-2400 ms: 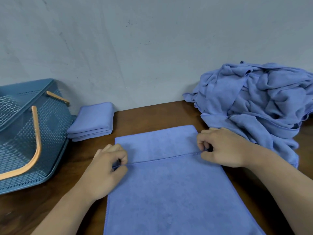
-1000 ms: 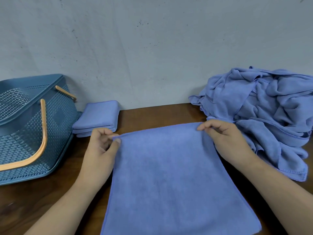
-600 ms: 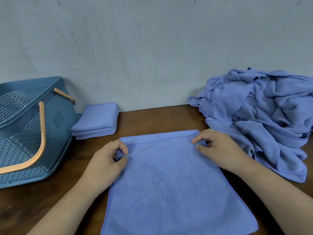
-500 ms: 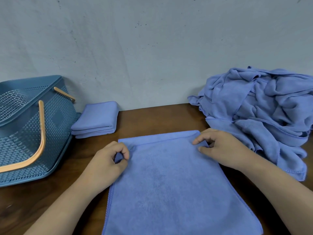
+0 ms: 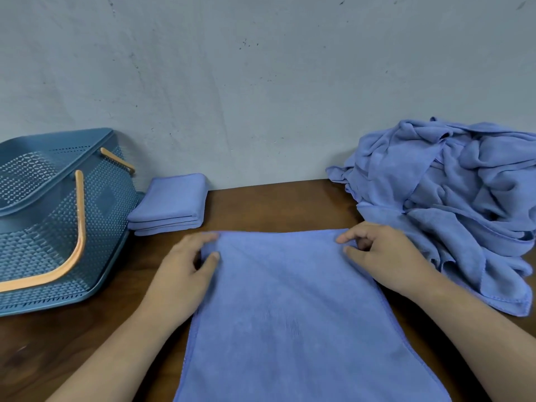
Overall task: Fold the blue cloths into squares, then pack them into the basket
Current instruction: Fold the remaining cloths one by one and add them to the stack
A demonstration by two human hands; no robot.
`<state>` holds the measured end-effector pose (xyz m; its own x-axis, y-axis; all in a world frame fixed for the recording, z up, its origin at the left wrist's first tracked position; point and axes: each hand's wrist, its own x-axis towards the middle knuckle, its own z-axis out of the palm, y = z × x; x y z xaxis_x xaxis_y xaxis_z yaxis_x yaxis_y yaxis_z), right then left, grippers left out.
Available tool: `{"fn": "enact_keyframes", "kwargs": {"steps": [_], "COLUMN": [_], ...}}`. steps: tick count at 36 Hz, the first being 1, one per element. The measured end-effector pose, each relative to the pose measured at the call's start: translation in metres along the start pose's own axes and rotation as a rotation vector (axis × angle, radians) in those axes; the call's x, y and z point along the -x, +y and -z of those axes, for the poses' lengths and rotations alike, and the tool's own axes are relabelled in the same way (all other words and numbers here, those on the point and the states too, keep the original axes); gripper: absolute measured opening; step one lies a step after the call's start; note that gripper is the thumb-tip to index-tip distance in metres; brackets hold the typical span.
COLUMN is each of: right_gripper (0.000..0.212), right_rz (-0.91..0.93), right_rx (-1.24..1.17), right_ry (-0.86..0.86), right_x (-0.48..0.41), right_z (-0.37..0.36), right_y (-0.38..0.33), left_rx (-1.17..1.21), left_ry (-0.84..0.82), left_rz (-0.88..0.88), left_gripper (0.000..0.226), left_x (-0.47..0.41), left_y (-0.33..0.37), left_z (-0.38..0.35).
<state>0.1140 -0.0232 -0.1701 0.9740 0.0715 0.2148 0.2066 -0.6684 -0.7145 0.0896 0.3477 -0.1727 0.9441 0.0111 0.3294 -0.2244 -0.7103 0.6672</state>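
Observation:
A blue cloth (image 5: 290, 309) lies flat on the brown table in front of me, running off the bottom of the view. My left hand (image 5: 185, 271) pinches its far left corner between thumb and fingers. My right hand (image 5: 383, 253) pinches the far right corner the same way. A stack of folded blue cloths (image 5: 171, 204) sits by the wall, left of centre. The teal basket (image 5: 37, 227) with orange handles stands at the far left, tilted, its opening facing up and left.
A heap of crumpled blue cloths (image 5: 452, 198) fills the right side of the table (image 5: 275, 204), against the grey wall. Bare wood shows between the flat cloth and the wall.
The far edge of the cloth was lifted, carried toward the wall and laid down. Both hands have since shifted slightly back with the corners; the cloth lies flatter.

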Motion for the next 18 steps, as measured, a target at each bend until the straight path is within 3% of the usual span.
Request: {"fn": "enact_keyframes", "kwargs": {"steps": [5, 10, 14, 18], "right_gripper": [0.022, 0.028, 0.030, 0.032], "right_rz": [0.040, 0.106, 0.085, 0.070], "right_rx": [0.037, 0.059, 0.272, 0.286], "right_ry": [-0.003, 0.139, -0.023, -0.039], "right_x": [0.001, -0.001, -0.002, -0.002], "right_z": [-0.001, -0.003, -0.009, -0.009], "right_y": [-0.001, -0.007, 0.003, 0.003], "left_rx": [-0.160, -0.207, -0.200, -0.117], "left_ry": [-0.075, -0.103, -0.096, -0.033], "left_rz": [0.033, 0.017, 0.027, 0.030], "left_gripper": [0.030, 0.029, 0.033, 0.044], "left_x": [0.002, 0.001, 0.001, 0.000], "left_y": [-0.007, -0.008, -0.009, -0.006], "left_z": [-0.001, -0.002, -0.001, 0.000]}}
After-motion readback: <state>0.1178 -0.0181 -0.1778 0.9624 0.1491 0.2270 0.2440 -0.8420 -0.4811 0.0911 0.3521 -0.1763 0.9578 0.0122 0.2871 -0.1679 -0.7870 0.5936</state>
